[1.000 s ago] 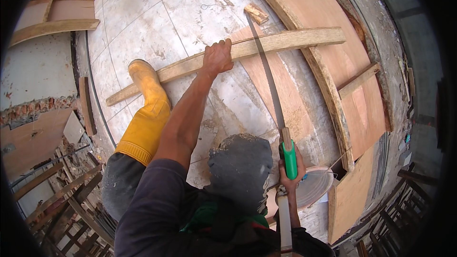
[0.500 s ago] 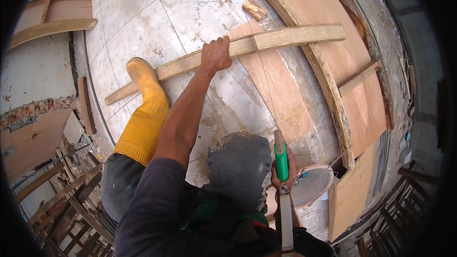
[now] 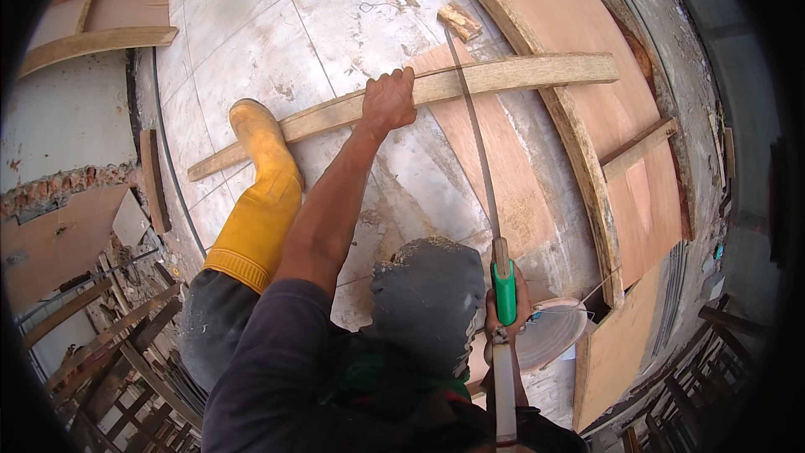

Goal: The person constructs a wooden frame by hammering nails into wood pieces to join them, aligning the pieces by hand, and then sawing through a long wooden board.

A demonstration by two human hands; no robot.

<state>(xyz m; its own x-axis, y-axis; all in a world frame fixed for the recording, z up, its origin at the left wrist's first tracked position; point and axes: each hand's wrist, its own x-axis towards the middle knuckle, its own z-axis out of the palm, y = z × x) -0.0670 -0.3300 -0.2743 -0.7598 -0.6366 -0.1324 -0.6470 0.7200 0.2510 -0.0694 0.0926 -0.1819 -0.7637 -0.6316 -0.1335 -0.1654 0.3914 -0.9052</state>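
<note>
A long wooden beam lies slantwise before me, its right end resting across a timber-edged panel. My left hand is closed over the beam near its middle, knuckles up. On the beam's left part rests my yellow rubber boot. My right hand, partly hidden behind the handle, is wrapped round the green grip of a handsaw. The narrow blade, seen nearly edge-on, runs away from me and crosses the beam just right of my left hand. Whether its teeth have cut into the wood cannot be told.
A plywood sheet with sawdust lies under the beam. To the right stands a large framed plywood panel. A round pale tub sits beside my right hand. A short wood offcut lies beyond the beam.
The saw blade shows broader and darker than before, its line over the beam slightly tilted. My left hand keeps its hold; the whole view has shifted a little.
</note>
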